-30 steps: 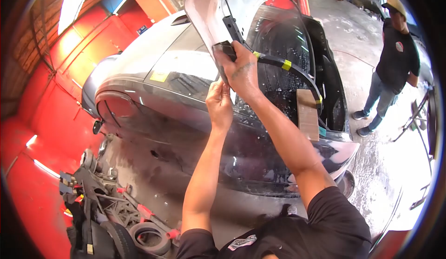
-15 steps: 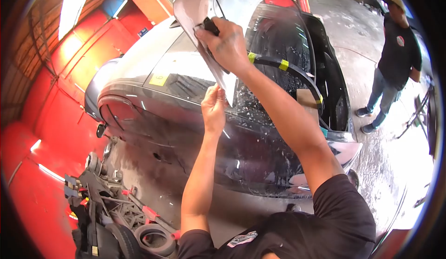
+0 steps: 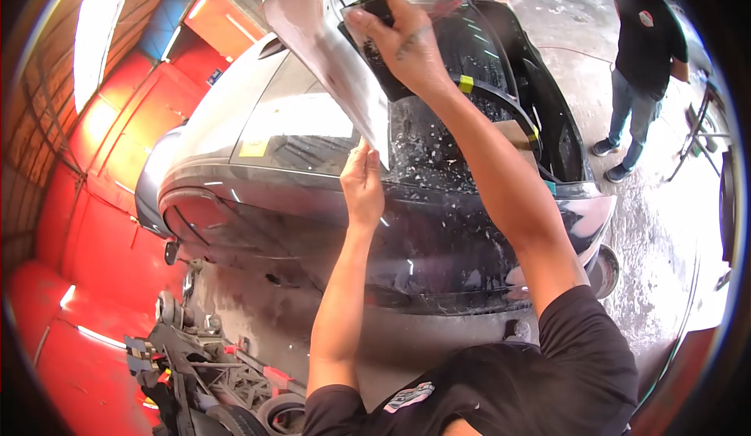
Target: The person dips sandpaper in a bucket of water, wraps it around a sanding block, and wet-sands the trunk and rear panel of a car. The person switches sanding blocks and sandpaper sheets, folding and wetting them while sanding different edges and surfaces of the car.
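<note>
A pale, smudged body panel rises at the top centre, its narrow tip pointing down over the dark car. My left hand pinches the panel's lower tip between thumb and fingers. Up at the panel's right edge, my right hand grips a dark flat block, whose broad face shows. Whether the block touches the panel cannot be told. White flecks lie on the car's dark glass beneath, and a black strip with yellow tape curves beside my right forearm.
A person in a black shirt stands on the floor at the upper right, near a metal stand. Car parts and a tire lie at the lower left. Red walls rise on the left.
My right hand and the block have moved up, and the block has turned to show its broad face. My left hand still holds the tip. The view has shifted slightly.
</note>
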`<state>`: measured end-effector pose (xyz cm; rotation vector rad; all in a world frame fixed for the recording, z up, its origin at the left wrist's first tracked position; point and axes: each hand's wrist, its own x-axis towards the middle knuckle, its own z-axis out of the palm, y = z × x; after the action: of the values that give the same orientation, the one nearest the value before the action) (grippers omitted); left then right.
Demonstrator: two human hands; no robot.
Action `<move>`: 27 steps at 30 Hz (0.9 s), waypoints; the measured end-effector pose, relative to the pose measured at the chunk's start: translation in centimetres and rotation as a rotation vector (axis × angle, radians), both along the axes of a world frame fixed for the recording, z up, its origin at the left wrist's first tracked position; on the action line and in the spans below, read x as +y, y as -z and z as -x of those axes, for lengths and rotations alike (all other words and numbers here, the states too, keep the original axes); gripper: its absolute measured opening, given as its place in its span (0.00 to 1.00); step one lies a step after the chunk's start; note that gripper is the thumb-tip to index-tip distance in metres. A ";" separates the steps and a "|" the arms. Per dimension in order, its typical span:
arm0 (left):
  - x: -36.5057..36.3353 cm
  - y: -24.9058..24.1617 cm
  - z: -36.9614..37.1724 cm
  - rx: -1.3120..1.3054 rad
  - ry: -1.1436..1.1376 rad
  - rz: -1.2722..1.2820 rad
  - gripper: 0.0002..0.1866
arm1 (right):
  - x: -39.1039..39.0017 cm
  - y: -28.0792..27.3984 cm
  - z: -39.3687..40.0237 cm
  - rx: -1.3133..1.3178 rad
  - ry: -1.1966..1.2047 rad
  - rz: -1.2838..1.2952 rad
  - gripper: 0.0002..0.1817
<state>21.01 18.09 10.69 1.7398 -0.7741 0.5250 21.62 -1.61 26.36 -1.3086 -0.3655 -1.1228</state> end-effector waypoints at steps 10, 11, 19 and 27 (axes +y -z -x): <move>-0.4 2.0 -1.8 -0.013 0.101 0.077 0.17 | 5.6 4.8 0.8 0.064 0.032 0.028 0.19; -0.5 2.5 -2.3 -0.038 0.102 0.083 0.17 | 5.1 3.9 -0.1 0.069 0.062 0.083 0.19; -0.4 1.6 -1.4 0.047 0.108 0.088 0.17 | 4.7 3.3 0.5 0.070 0.026 0.094 0.20; -0.4 2.2 -1.4 0.005 0.087 0.067 0.18 | 4.5 3.6 0.2 0.131 0.007 0.078 0.20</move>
<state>22.44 17.68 8.47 1.6377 -0.8154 0.4820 21.43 2.93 22.76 -1.4454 -0.3104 -1.0310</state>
